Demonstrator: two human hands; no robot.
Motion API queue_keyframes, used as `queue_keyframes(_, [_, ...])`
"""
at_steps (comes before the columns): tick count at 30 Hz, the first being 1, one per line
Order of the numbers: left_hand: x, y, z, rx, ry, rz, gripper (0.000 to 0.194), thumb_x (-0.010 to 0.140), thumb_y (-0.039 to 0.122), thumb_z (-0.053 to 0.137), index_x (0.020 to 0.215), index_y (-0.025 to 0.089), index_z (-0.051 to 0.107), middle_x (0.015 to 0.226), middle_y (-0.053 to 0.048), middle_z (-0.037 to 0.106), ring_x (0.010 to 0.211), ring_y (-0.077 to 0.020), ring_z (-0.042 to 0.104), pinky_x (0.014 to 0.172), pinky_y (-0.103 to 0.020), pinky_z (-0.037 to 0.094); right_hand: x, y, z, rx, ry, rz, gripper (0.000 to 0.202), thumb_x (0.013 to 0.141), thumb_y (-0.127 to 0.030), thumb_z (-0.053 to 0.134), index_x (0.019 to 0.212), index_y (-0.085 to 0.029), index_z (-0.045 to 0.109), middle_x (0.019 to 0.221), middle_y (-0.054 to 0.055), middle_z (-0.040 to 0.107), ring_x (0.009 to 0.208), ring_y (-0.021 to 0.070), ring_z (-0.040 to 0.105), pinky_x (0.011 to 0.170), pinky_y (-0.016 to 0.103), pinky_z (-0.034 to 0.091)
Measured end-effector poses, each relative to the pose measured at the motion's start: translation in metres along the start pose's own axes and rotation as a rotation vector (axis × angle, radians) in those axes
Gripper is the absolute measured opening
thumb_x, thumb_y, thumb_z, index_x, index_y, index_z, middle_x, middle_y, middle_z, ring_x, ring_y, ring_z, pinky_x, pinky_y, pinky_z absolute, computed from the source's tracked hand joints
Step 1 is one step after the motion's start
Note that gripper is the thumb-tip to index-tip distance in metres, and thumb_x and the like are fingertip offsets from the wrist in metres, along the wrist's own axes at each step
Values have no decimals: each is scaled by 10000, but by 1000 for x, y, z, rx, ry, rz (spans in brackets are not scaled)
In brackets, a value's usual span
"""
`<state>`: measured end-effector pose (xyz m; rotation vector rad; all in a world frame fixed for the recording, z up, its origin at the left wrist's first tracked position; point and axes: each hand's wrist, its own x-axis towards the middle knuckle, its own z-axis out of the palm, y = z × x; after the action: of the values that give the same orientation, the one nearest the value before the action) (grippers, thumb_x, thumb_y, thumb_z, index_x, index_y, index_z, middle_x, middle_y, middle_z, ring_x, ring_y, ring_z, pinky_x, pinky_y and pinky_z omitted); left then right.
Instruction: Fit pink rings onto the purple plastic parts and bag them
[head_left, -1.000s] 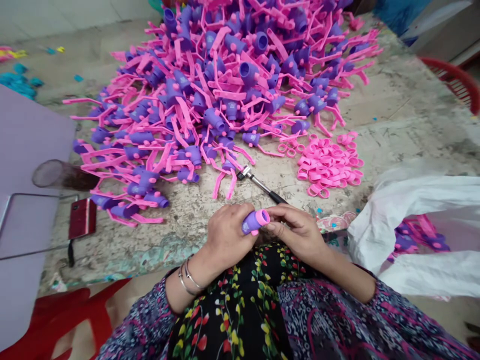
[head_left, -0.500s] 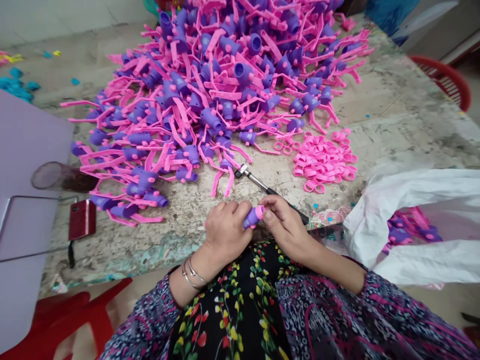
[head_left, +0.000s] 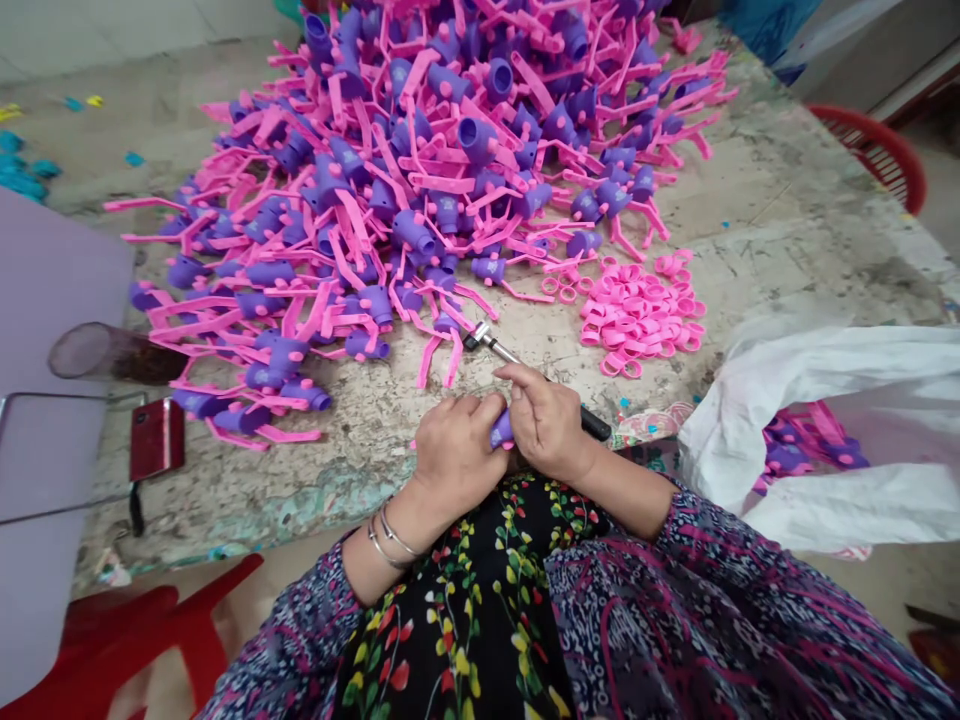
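Observation:
My left hand (head_left: 459,445) is closed around a purple plastic tube-shaped part (head_left: 501,429), of which only a short stretch shows between my hands. My right hand (head_left: 546,425) presses its palm and curled fingers over the part's right end, with the index finger stretched over the top. The end of the part, where a pink ring sat, is hidden under this hand. Just beyond my right hand lies a hammer-like tool (head_left: 499,348) with a metal head and black grip. To the right is a small heap of loose pink rings (head_left: 637,312).
A big pile of purple parts with pink arms (head_left: 412,180) covers the table's (head_left: 787,240) far middle and left. An open white sack (head_left: 825,375) holding similar parts stands right. A glass (head_left: 90,352) lies at left, near a dark red case (head_left: 157,438). Red chairs (head_left: 870,150) stand around.
My right hand has moved from pinching the pink ring at the part's end to covering that end with its palm. My left hand keeps its hold. The view has shifted slightly.

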<state>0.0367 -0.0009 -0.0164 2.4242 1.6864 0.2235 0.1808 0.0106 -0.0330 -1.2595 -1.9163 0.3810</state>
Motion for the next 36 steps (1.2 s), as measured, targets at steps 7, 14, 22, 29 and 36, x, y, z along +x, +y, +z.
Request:
queue_keyframes(7, [6,5,-11,-151,-190,-63,201,706,273,583,900,239,624,807,-27,715,772,-259,652,645,-344,417,-1,5,-2,53,9,-90,269,909,-174,366,1078,-168,576,737,27,688,561,134,627,591,253,510])
queue_keyframes(14, [8,0,-7,-238,-294,-106,255,689,337,628,934,267,632,800,-3,723,739,-236,678,574,-291,392,-7,12,4,116,-67,-46,285,918,-187,365,1096,-163,585,826,59,713,635,151,670,622,266,529])
queue_keyframes(22, [4,-5,8,-477,-256,-150,269,645,282,670,908,243,631,713,17,690,612,-188,640,533,-262,419,-1,4,0,-18,-246,104,384,949,-292,316,1164,-159,606,788,61,713,657,175,654,669,298,509])
queue_keyframes(29, [-3,-8,4,-568,-2,-97,255,640,184,619,892,225,610,771,23,659,695,-158,608,640,-276,480,14,6,-34,538,-232,437,559,989,-582,211,1133,-218,610,662,-8,531,614,140,552,567,259,462])
queue_keyframes(36, [-5,-11,0,-501,138,-12,215,666,177,600,876,222,601,775,14,670,700,-157,597,661,-284,461,-11,6,-28,602,-189,587,493,973,-587,328,821,-196,586,653,-10,523,596,120,533,572,250,458])
